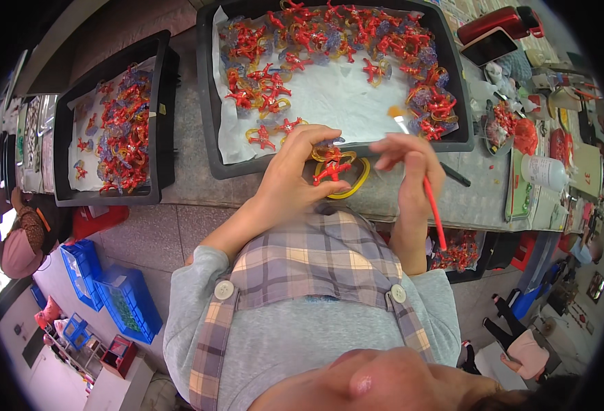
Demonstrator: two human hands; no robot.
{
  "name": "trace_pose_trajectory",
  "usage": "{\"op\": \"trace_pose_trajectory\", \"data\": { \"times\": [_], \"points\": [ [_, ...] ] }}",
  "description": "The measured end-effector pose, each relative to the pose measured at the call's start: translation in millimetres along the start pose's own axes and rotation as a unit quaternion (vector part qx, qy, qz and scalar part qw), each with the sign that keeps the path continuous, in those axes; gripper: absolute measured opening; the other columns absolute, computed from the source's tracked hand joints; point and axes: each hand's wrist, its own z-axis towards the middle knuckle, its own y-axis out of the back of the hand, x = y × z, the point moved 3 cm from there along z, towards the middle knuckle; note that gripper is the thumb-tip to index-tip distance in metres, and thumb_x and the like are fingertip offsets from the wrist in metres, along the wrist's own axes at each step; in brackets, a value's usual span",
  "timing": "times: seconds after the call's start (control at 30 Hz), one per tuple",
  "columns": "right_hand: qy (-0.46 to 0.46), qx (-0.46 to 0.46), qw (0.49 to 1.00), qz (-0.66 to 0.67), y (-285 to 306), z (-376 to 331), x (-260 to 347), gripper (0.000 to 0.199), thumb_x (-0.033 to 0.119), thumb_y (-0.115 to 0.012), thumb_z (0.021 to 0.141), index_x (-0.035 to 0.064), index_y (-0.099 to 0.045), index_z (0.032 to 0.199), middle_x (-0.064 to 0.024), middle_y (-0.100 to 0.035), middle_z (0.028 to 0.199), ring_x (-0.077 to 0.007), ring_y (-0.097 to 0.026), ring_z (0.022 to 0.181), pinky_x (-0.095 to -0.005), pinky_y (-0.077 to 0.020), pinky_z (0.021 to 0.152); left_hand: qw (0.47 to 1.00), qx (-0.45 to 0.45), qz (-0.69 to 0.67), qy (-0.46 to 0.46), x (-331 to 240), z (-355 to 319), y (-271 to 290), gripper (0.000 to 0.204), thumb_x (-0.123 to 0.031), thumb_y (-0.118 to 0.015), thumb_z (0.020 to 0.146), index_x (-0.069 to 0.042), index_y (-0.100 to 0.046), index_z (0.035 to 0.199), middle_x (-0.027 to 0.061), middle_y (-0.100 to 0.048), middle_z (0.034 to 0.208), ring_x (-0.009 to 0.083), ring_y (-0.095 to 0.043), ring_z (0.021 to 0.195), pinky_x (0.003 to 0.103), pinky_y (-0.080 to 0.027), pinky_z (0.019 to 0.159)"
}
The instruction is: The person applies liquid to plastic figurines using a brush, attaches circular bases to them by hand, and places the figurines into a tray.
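Observation:
My left hand (292, 175) pinches a small red plastic figure (333, 172) between thumb and fingers, just in front of the large black tray's near rim. Clear yellow and purplish pieces are joined to it. A yellow loop (361, 179) is beside it. To the right, my right hand (415, 164) is closed around a thin red handle (434, 216) that points back toward me. Beyond its fingers shows an orange-bristled brush head (396, 114), and a black handle end (457, 175) sticks out past the hand. I cannot tell which handle the bristles belong to.
The large black tray (209, 89), lined with white sheet, holds many similar red figures (309, 31). Another black tray (168, 89) of them stands left. A white bottle (544, 172), phone (488, 46) and red flask (499, 25) are right. Blue crates (127, 305) sit on the floor.

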Motion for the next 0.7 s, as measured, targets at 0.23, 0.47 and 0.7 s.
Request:
{"op": "trace_pose_trajectory", "data": {
  "times": [0.23,0.47,0.7],
  "points": [
    [-0.008,0.033,0.998,-0.051,-5.2,-8.2,-13.1,0.024,0.015,-0.046,0.091,0.0002,-0.059,0.105,-0.0064,-0.062,0.081,-0.0094,-0.054,0.070,-0.0223,-0.0432,0.064,0.997,-0.006,0.062,-0.034,-9.7,4.8,1.5,0.062,-0.010,-0.078,0.061,-0.006,-0.049,0.116,0.0121,-0.049,0.110,0.0272,-0.051,0.102,0.034,-0.045,0.084],
    [0.171,0.233,0.940,-0.182,-22.2,-1.6,9.8,0.024,0.021,-0.056,0.082,-0.0003,-0.066,0.084,-0.0086,-0.059,0.071,-0.0221,-0.056,0.067,-0.0301,-0.0428,0.064,0.991,0.004,0.118,-0.068,-8.4,6.1,1.1,0.061,-0.008,-0.077,0.063,-0.007,-0.049,0.117,0.0121,-0.048,0.109,0.0271,-0.051,0.099,0.033,-0.045,0.082],
    [0.053,0.063,0.986,-0.144,-6.9,5.4,-1.9,0.010,0.003,-0.062,0.078,-0.0006,-0.064,0.086,-0.0076,-0.062,0.076,-0.0176,-0.057,0.066,-0.0270,-0.0445,0.062,0.996,0.010,-0.092,0.014,5.9,-1.9,-2.5,0.066,-0.006,-0.076,0.065,-0.005,-0.044,0.123,0.0115,-0.048,0.114,0.0215,-0.052,0.105,0.033,-0.046,0.087]
  ]
}}
